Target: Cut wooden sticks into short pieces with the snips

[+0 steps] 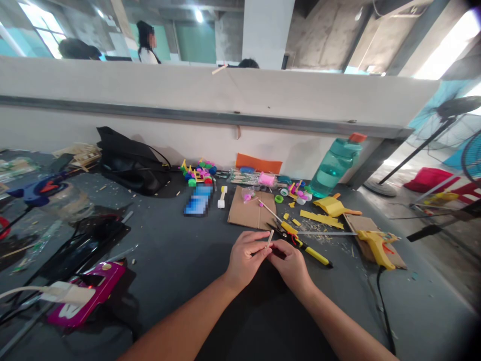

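Note:
Between the thumb and fingers of my left hand [246,254] is a short, pale wooden stick [270,237], tilted slightly off upright. My right hand [291,261] meets it from the other side, its fingertips pinched together against the left ones near the stick's lower end. Whether those right fingertips grip the stick or something smaller is hidden. Just beyond the hands lie yellow-and-black cutters [313,253] and a sheet of cardboard [240,213] with a thin stick [268,208] across its edge.
A yellow glue gun [378,245] rests on cardboard at right, near a teal bottle [332,168]. Yellow scraps [323,219] and shavings lie around. A phone [198,200], colourful plastic pieces [199,173] and a black bag [131,165] stand behind. A magenta power strip [88,296] lies left.

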`<action>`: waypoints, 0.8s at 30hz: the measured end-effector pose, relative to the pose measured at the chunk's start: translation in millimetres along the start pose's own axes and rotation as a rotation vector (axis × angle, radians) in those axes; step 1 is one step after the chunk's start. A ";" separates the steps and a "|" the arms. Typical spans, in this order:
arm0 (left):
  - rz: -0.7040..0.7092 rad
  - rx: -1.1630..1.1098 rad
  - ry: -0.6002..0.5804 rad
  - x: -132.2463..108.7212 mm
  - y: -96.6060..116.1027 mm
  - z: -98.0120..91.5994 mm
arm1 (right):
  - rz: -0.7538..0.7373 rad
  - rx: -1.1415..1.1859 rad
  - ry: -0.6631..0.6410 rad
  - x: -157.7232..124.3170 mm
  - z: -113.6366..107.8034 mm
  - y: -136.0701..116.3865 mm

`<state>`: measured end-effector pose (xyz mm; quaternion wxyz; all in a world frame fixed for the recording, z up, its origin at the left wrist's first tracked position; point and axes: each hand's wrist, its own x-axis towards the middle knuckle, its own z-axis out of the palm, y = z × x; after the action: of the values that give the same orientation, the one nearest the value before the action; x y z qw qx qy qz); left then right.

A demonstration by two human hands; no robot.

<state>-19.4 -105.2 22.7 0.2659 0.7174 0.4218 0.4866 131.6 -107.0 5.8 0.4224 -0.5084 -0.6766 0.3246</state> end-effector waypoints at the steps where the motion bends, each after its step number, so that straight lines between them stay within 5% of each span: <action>1: 0.001 0.001 -0.002 -0.1 -0.2 0.1 | 0.002 -0.002 0.000 -0.3 0.1 -0.4; 15: -0.002 0.056 0.085 -0.1 -2.4 0.7 | -0.101 -0.181 -0.016 0.1 6.2 -0.7; 24: -0.022 0.185 -0.041 0.7 -8.4 0.7 | -0.094 -0.253 -0.086 1.1 8.3 3.8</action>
<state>-21.5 -100.4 16.2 0.2124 0.7439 0.4674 0.4278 125.6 -105.0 -0.8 0.3403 -0.5108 -0.7527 0.2382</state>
